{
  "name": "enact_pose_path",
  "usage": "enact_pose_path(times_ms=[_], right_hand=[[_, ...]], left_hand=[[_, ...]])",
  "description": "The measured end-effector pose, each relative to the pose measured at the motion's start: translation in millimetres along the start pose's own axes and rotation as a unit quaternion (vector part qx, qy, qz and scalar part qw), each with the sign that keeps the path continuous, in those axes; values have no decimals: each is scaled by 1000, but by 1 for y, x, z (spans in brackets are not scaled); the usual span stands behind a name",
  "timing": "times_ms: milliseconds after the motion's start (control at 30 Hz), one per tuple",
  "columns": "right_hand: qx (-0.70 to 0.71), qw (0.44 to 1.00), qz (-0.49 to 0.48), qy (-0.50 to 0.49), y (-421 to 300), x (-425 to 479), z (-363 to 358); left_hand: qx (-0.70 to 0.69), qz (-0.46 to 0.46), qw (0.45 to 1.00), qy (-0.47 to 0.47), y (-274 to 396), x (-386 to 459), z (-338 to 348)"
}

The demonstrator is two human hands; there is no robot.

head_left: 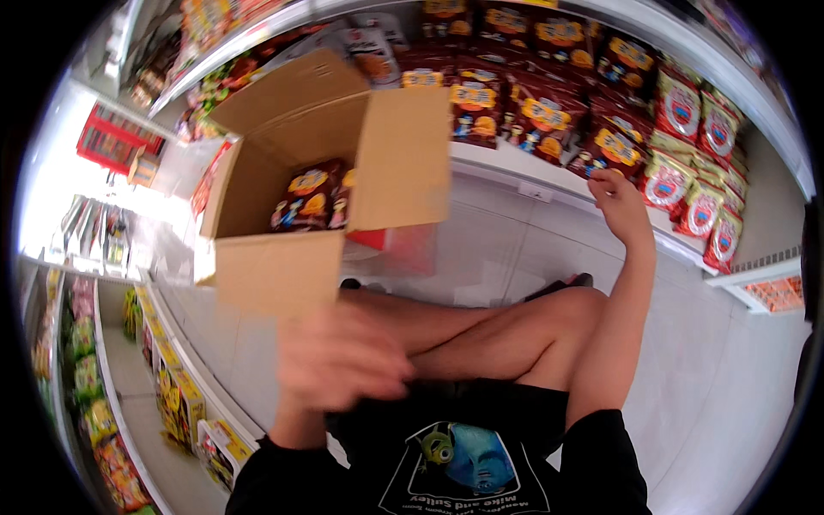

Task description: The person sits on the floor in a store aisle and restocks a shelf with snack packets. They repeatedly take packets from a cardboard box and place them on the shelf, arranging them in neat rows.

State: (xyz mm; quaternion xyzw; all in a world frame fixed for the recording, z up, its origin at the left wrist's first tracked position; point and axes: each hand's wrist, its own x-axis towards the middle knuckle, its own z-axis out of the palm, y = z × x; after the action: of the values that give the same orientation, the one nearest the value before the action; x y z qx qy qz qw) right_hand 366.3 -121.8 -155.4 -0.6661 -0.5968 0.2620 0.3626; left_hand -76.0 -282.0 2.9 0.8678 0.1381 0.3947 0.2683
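An open cardboard box (pixel 399 158) with its flaps spread stands ahead and to the left. Inside it lie brown snack bags (pixel 309 193). Blurred by motion, my left hand (pixel 347 360) is held over my lap, just below the box's near flap, and nothing shows in it. My right hand (pixel 611 193) reaches to the front edge of the lower shelf, close to a brown snack bag (pixel 611 145); its fingers are curled and I cannot tell whether they touch the bag. More brown bags (pixel 541 116) stand in rows on that shelf.
Red and cream snack bags (pixel 669 180) fill the shelf's right end. The upper shelf's edge (pixel 682 32) curves overhead. Another shelf unit (pixel 129 386) with packaged goods stands at the left. My crossed legs (pixel 489 335) rest on the tiled floor (pixel 496 251). A red and clear plastic item lies behind the box.
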Motion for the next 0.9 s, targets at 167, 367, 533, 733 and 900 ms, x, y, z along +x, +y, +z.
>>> enact_pose_path(times_ms=[167, 367, 533, 733, 900], right_hand=[[70, 996, -35, 30, -92, -31, 31], [179, 968, -157, 79, -199, -80, 52], [195, 946, -259, 8, -282, -139, 71], [-106, 904, -370, -184, -364, -125, 118], [-492, 761, -187, -379, -394, -81, 195]], left_hand=[[419, -241, 856, 181, -19, -19, -85], [522, -236, 801, 175, -56, -66, -83], [515, -197, 790, 268, -38, -75, -45], [506, -218, 791, 267, 5, -97, -24], [503, -175, 793, 296, -1, -111, -14]])
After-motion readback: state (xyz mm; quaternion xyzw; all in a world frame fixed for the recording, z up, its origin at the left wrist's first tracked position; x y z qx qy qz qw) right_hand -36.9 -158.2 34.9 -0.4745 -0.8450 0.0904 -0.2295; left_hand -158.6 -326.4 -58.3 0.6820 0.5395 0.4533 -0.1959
